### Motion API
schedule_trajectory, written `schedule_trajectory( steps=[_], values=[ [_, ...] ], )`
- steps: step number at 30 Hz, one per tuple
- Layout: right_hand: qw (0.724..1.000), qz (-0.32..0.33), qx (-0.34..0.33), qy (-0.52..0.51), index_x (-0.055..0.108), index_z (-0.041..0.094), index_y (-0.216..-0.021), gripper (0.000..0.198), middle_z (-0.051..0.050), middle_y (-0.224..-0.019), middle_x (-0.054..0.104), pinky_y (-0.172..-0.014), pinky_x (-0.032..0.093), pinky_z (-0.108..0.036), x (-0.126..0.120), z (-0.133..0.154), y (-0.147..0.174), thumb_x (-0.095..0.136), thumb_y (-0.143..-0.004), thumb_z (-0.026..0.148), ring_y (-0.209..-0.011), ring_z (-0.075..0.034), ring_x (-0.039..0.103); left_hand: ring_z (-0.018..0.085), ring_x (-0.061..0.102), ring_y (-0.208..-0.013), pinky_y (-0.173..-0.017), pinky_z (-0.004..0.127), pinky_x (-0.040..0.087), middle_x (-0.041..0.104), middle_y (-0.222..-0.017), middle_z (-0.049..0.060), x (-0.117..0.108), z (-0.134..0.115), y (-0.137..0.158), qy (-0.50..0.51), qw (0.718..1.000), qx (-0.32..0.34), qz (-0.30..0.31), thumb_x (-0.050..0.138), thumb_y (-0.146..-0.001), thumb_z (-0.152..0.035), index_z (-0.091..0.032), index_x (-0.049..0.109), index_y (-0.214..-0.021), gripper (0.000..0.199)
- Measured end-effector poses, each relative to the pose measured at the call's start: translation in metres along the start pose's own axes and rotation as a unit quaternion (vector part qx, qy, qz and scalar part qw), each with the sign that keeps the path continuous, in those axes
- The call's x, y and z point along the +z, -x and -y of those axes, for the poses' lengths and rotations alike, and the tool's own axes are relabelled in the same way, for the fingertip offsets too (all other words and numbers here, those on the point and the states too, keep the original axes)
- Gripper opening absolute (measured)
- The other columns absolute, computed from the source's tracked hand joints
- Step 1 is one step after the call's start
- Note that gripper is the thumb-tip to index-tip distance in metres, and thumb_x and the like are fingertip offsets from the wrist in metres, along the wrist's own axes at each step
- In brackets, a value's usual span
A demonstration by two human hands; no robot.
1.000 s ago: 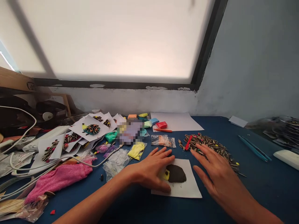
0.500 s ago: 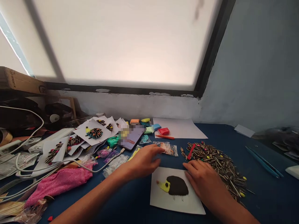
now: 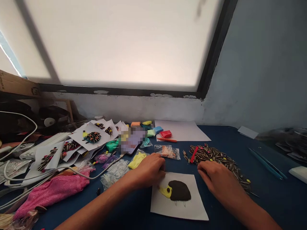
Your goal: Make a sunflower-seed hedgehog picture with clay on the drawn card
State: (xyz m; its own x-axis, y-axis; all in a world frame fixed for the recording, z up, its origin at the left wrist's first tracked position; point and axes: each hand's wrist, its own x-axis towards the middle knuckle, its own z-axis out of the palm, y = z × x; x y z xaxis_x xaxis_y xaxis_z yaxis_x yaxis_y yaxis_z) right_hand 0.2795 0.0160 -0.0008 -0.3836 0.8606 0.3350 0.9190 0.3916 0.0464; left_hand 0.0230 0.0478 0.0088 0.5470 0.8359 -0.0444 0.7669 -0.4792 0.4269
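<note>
A white paper sheet (image 3: pixel 177 213) lies on the blue table, bearing a hedgehog picture with a black clay body (image 3: pixel 179 190) and a yellow clay face (image 3: pixel 165 191) with a dark eye. My left hand (image 3: pixel 152 169) has its fingers curled down at the sheet's upper left corner, close to the snout, whose tip it partly hides. What its fingertips pinch, if anything, is hidden. Beside the sheet's right edge, my right hand (image 3: pixel 214 175) rests off the paper with fingers loosely extended, next to a heap of striped sunflower seeds (image 3: pixel 216 155).
A red strip (image 3: pixel 194 154) and yellow bits lie on the seeds. Blue tweezers (image 3: pixel 267 163) are at right. Behind are clay packets (image 3: pixel 165 134), an orange tool (image 3: pixel 168 140) and a phone (image 3: pixel 133 140). Finished seed pictures (image 3: pixel 92 137), a pink cloth (image 3: pixel 54 195) and white cables crowd the left.
My left hand has come down toward the snout, its fingers curling in. My right hand has left the sheet's edge and shifted right toward the seeds. The view has moved slightly.
</note>
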Motion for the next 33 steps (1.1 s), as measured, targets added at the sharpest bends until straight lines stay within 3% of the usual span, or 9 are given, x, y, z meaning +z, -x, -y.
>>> schedule_trajectory(
  steps=[6, 13, 18, 23, 33],
  values=[
    [0.999, -0.005, 0.042, 0.008, 0.068, 0.024, -0.078, 0.023, -0.004, -0.077, 0.070, -0.068, 0.049, -0.035, 0.003, -0.016, -0.003, 0.049, -0.090, 0.020, -0.072, -0.021, 0.066, 0.021, 0.058, -0.085, -0.071, 0.029, 0.042, 0.063, -0.088, 0.006, 0.001, -0.002, -0.002, -0.007, 1.000, -0.001, -0.002, 0.052, -0.079, -0.011, -0.018, 0.059, -0.072, 0.012],
    [0.996, -0.010, 0.082, 0.041, 0.073, 0.019, -0.093, 0.023, -0.009, -0.090, 0.069, -0.077, 0.049, -0.041, 0.007, -0.017, -0.004, 0.049, -0.092, 0.019, -0.084, -0.025, 0.064, 0.017, 0.057, -0.072, -0.057, 0.025, 0.036, 0.064, -0.080, 0.002, 0.005, -0.006, -0.013, 0.023, 1.000, 0.014, 0.004, 0.051, -0.079, -0.011, -0.019, 0.058, -0.072, 0.012],
    [0.994, -0.004, 0.097, 0.058, 0.065, 0.018, -0.114, 0.022, -0.008, -0.111, 0.066, -0.084, 0.052, -0.042, 0.015, -0.025, -0.003, 0.054, -0.095, 0.024, -0.098, -0.022, 0.063, 0.018, 0.058, -0.081, -0.069, 0.027, 0.041, 0.065, -0.089, 0.003, 0.020, -0.003, -0.018, 0.038, 0.998, 0.054, -0.022, 0.050, -0.082, -0.010, -0.018, 0.060, -0.083, 0.013],
    [0.994, 0.003, 0.088, 0.060, 0.061, 0.018, -0.118, 0.028, -0.008, -0.120, 0.063, -0.085, 0.054, -0.042, 0.017, -0.031, -0.004, 0.059, -0.095, 0.034, -0.100, -0.020, 0.064, 0.018, 0.057, -0.081, -0.073, 0.029, 0.042, 0.064, -0.086, 0.004, 0.033, 0.003, -0.014, 0.058, 0.989, 0.104, -0.090, 0.047, -0.085, -0.010, -0.018, 0.059, -0.082, 0.014],
    [0.993, 0.050, 0.094, 0.054, 0.059, 0.020, -0.123, 0.032, -0.008, -0.125, 0.061, -0.085, 0.054, -0.042, 0.017, -0.019, -0.022, 0.059, -0.095, 0.034, -0.102, -0.021, 0.063, 0.018, 0.056, -0.080, -0.071, 0.029, 0.041, 0.062, -0.085, 0.005, 0.034, 0.007, -0.015, 0.080, 0.986, 0.112, -0.096, 0.047, -0.087, -0.012, -0.018, 0.059, -0.079, 0.016]
  ],
)
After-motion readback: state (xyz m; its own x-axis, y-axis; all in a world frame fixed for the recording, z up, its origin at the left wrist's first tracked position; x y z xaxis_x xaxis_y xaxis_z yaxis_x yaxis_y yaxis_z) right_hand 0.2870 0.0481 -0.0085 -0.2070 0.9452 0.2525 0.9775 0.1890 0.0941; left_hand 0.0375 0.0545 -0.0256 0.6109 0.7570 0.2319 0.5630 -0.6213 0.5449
